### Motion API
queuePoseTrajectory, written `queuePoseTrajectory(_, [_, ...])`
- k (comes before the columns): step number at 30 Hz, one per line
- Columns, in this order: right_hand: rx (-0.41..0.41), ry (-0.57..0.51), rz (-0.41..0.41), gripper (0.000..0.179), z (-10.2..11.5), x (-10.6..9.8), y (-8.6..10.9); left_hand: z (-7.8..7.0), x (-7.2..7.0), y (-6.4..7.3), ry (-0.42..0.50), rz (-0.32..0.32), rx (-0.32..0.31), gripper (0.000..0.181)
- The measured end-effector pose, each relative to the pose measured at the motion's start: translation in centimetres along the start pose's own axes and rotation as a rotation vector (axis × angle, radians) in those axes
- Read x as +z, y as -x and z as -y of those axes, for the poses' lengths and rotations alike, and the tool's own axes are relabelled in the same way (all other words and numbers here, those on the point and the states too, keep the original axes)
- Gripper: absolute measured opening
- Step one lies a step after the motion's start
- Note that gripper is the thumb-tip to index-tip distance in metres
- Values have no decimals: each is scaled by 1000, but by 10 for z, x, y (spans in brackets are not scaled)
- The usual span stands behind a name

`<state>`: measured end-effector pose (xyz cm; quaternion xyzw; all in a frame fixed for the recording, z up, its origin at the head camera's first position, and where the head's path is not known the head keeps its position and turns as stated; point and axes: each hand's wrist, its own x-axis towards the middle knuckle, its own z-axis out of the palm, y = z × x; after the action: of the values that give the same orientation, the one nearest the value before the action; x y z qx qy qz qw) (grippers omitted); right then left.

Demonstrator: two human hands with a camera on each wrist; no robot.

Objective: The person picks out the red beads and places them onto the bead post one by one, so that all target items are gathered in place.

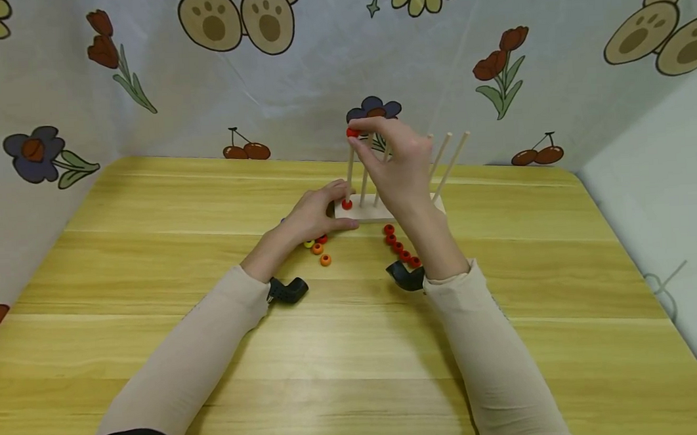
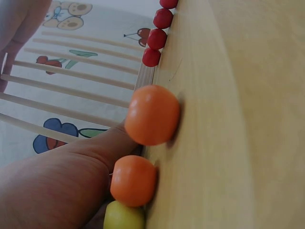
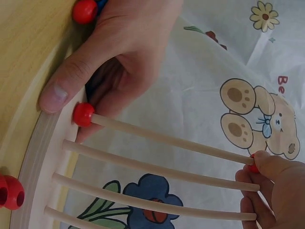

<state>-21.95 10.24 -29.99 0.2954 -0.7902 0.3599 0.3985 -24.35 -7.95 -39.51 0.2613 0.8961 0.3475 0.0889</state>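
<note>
My right hand pinches a red bead between thumb and forefinger at the top of the leftmost wooden peg. In the right wrist view that pinched bead sits right at the peg's tip, partly hidden by the thumb. Another red bead is at the foot of the same peg, on the pale wooden base. My left hand grips the base's left end, thumb along the front edge and fingers behind. Several more pegs stand upright along the base.
In front of the base a slanting row of red beads lies on the wooden table. Near the left hand are orange beads, a yellow bead and a red bead. A patterned cloth hangs behind the table.
</note>
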Motion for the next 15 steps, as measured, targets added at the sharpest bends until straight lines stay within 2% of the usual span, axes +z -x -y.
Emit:
queuePoseTrajectory(9, [-10,56,37,22,0,-3,2,-1,0,-1,-2,-1,7,66])
queuePoseTrajectory(15, [-27,63,59,24,-2,-8,3,0,0,-2,-14,-4,-4,75])
